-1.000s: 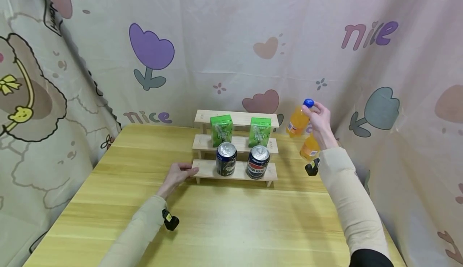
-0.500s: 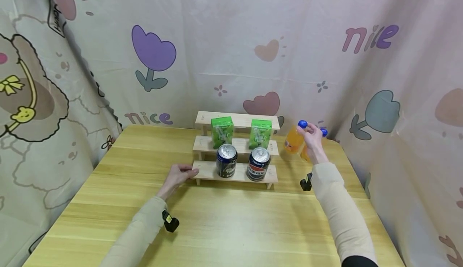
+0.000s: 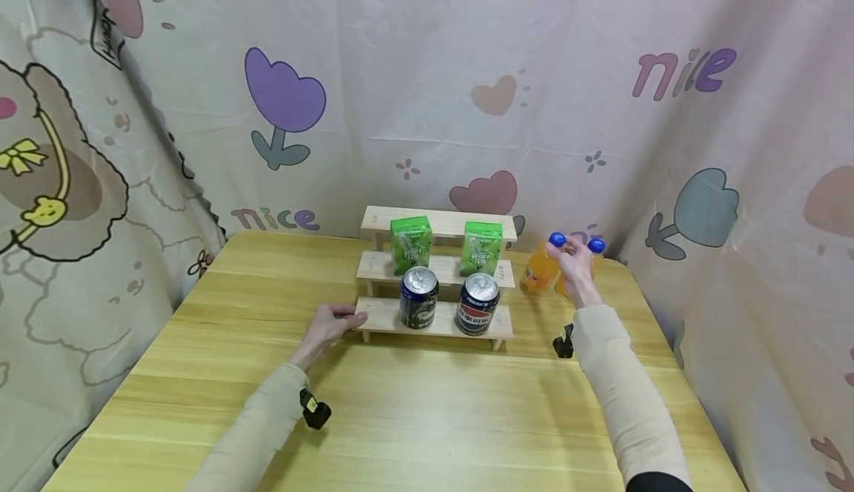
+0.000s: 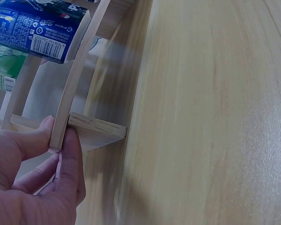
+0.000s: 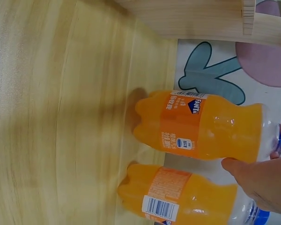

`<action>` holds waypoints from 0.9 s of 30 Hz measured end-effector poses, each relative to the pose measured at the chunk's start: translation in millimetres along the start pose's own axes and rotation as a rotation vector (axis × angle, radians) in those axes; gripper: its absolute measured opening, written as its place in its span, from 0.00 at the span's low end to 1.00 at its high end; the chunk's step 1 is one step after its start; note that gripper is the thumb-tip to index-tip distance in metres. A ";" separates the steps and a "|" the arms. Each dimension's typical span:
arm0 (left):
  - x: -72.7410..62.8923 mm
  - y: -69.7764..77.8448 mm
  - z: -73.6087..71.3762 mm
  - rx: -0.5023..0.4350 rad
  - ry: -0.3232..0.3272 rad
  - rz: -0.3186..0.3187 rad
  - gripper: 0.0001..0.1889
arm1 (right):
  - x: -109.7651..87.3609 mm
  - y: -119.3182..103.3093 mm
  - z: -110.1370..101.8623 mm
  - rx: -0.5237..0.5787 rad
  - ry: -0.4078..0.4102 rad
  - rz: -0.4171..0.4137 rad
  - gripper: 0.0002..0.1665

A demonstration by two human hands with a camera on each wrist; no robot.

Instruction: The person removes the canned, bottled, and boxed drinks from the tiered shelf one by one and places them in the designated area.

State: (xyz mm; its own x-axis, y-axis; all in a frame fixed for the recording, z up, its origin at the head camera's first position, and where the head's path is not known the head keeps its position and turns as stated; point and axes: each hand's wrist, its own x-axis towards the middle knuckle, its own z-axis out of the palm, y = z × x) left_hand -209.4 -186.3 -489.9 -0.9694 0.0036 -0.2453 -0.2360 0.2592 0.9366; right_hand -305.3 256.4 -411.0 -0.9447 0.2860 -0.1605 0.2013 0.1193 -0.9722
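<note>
My left hand pinches the left end of the lowest board of a three-step wooden display rack, thumb on top and fingers beneath. Over at the rack's right, my right hand grips an orange soda bottle by its neck and blue cap. This bottle stands upright on the table. A second orange soda bottle is beside it, partly hidden behind the hand in the head view. Two green drink cartons occupy the middle step. On the lowest step are a dark can and a blue Pepsi can.
The rack stands towards the back of a wooden table. Behind it hangs a printed curtain, which also runs along both sides. The rack's top board rises behind the cartons.
My right hand has lowered the orange soda bottle from the air onto the table, beside the other bottle. My left hand has kept its hold on the rack.
</note>
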 end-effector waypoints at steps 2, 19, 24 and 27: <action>-0.3 0.6 0.1 -0.001 0.002 0.000 0.22 | 0.6 0.6 -0.5 -0.002 -0.001 0.000 0.36; -0.2 1.0 1.3 0.011 -0.008 0.000 0.23 | 0.2 1.6 -3.1 -0.013 0.004 -0.008 0.34; 0.0 0.1 0.9 0.009 0.002 0.001 0.23 | -3.3 -7.9 -1.4 -0.088 0.025 -0.102 0.36; -0.6 0.7 0.5 0.006 0.008 0.005 0.22 | -6.5 -13.6 1.3 -0.095 0.045 -0.157 0.38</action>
State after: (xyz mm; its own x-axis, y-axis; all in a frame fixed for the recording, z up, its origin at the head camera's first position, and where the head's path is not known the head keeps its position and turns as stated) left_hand -209.0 -185.6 -489.2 -0.9710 -0.0027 -0.2389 -0.2311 0.2654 0.9360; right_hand -302.2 251.7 -396.9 -0.9543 0.2990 0.0014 0.0783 0.2545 -0.9639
